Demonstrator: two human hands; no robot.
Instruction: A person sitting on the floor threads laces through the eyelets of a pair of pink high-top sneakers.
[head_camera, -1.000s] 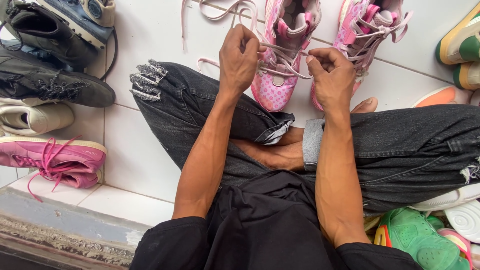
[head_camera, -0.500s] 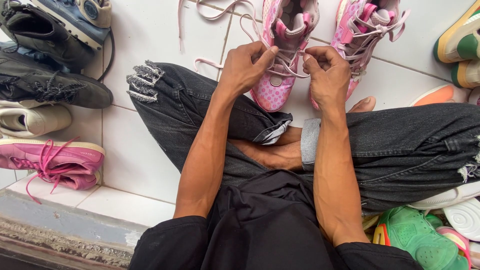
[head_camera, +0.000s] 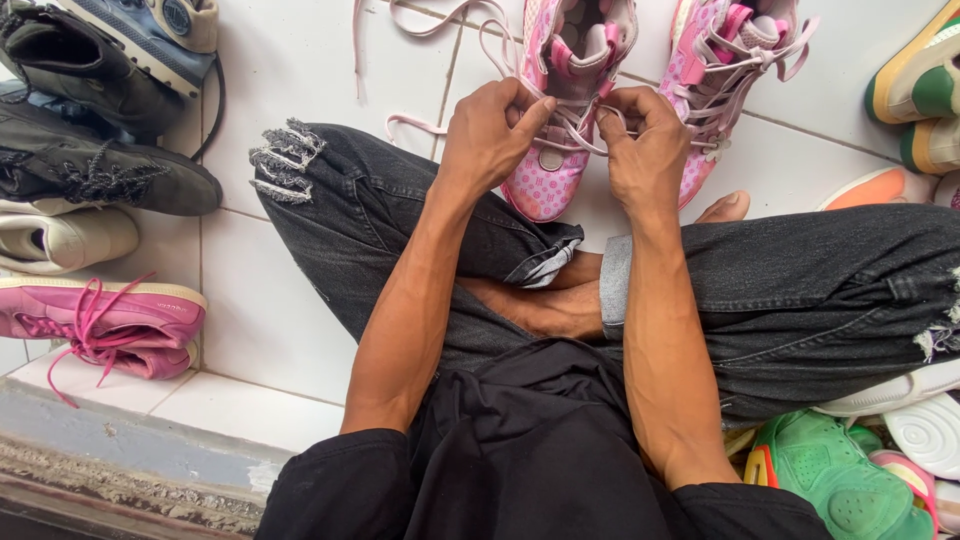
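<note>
I sit cross-legged on a white tiled floor (head_camera: 290, 330), looking down at my own forearms and hands.

At far left, along the wall, dark worn boots (head_camera: 100, 170) lie stacked above a cream shoe and a magenta sneaker with loose pink laces (head_camera: 110, 320). None of these touch me.

Moving right, my left hand (head_camera: 490, 135) is pinched around a pale pink flat shoelace (head_camera: 575, 125), thumb and forefinger closed on it just above the toe of a pink polka-dot high-top sneaker (head_camera: 555, 150). That sneaker stands on the tiles just beyond my knees, toe pointing toward me.

My right hand (head_camera: 640, 150) is clenched on the other run of the same lace, knuckles raised, close beside the left hand.

The lace looks soft, limp and light, likely to slip through the eyelets with little pull; I judge the best hold is close to the eyelets, pinched flat. The sneaker seems light with padded, yielding sides, so it may shift when tugged.

Right of it stands a matching pink high-top, already laced (head_camera: 730, 70). At far right are green-and-yellow shoes (head_camera: 925, 90), and green ones (head_camera: 840, 480) by my hip.

My fingers hide where the lace crosses. The sneakers' tops, the lace's loose end and the edge shoes are cut off by the frame.
</note>
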